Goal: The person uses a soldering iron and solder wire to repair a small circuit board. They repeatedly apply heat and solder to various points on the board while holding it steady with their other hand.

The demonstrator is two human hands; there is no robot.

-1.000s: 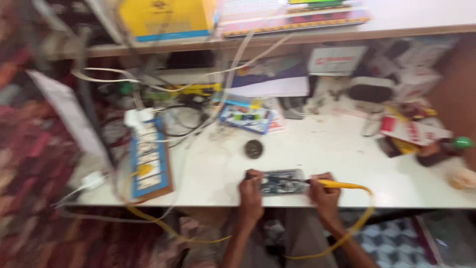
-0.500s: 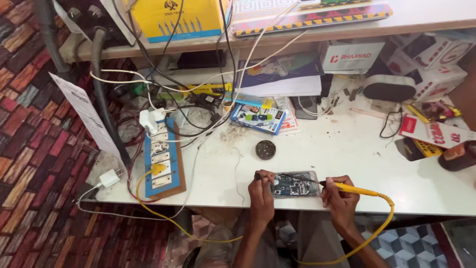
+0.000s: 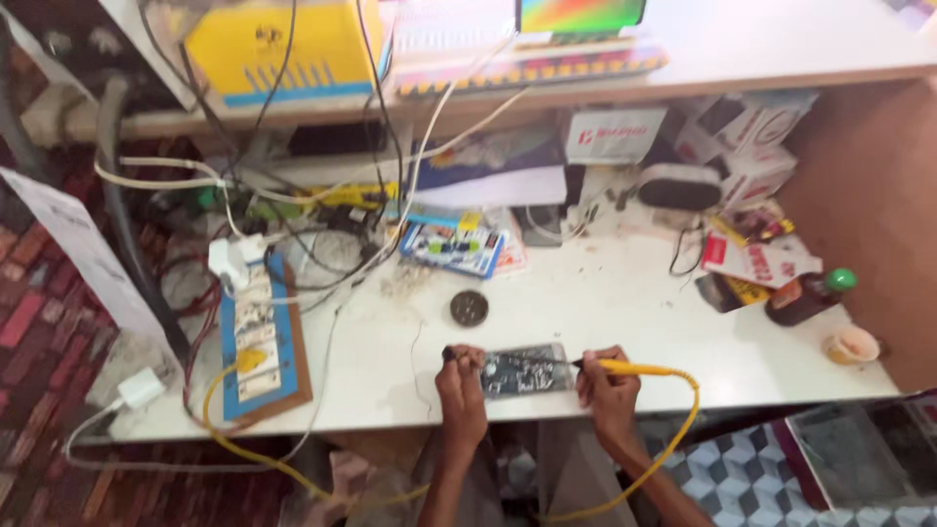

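Observation:
A dark circuit board (image 3: 523, 370) lies near the front edge of the white table (image 3: 605, 303). My right hand (image 3: 605, 388) grips a yellow-handled soldering iron (image 3: 630, 368), its tip resting on the board. A yellow cord runs from the iron's handle down past the table edge. My left hand (image 3: 462, 387) rests at the board's left end, fingers pinched on a thin wire that is too small to make out clearly.
A small round dark tin (image 3: 468, 307) sits just behind the board. A blue switchboard panel (image 3: 256, 337) with plugs lies at left, tangled cables behind it. Boxes, a brown bottle (image 3: 805, 298) and a small cup (image 3: 849, 344) stand at right. A shelf holds a yellow box (image 3: 278, 44).
The camera view has shifted and drawn closer. Both hands stay at the board with the iron's tip on it.

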